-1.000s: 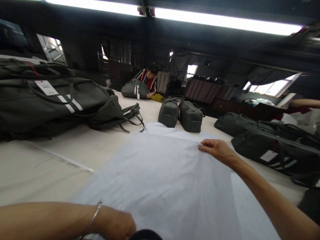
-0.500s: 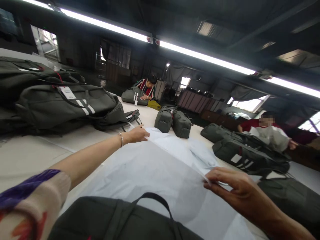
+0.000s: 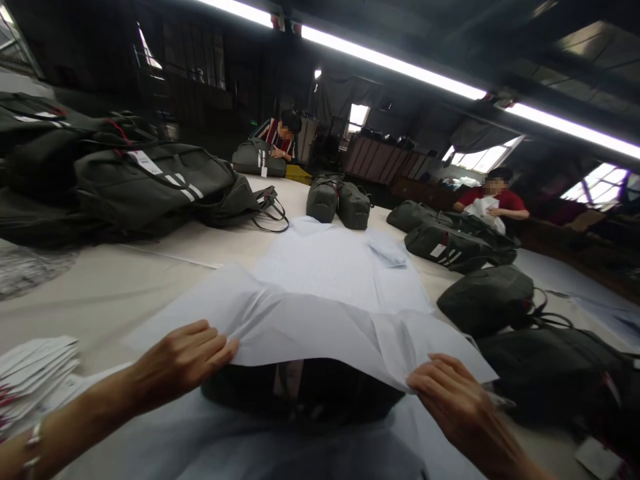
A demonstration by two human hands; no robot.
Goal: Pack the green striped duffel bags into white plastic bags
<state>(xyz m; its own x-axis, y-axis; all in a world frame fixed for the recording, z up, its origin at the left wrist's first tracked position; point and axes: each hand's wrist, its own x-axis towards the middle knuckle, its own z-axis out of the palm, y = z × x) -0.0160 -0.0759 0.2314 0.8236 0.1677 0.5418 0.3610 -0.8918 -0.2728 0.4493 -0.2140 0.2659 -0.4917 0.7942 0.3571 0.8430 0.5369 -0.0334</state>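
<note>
A thin white sheet (image 3: 310,327), paper or plastic, is stretched between my two hands. My left hand (image 3: 193,357) pinches its near edge on the left, and my right hand (image 3: 445,387) grips the same edge on the right. Under the sheet lies a dark green duffel bag (image 3: 330,393), its upper part covered and its near side showing in shadow. Beneath the bag and beyond it, more white sheets (image 3: 335,260) are spread over the table.
Several dark duffel bags (image 3: 150,180) are heaped at the left. More bags (image 3: 450,243) line the right side, and a pair (image 3: 337,200) stands ahead. White tags (image 3: 35,373) are stacked at the lower left. Two people (image 3: 283,137) work across the pale table (image 3: 165,267).
Both hands have come back toward me, drawing the sheet's edge over the bag. The bag's top and handle, bare before, are now covered. The view has shifted.
</note>
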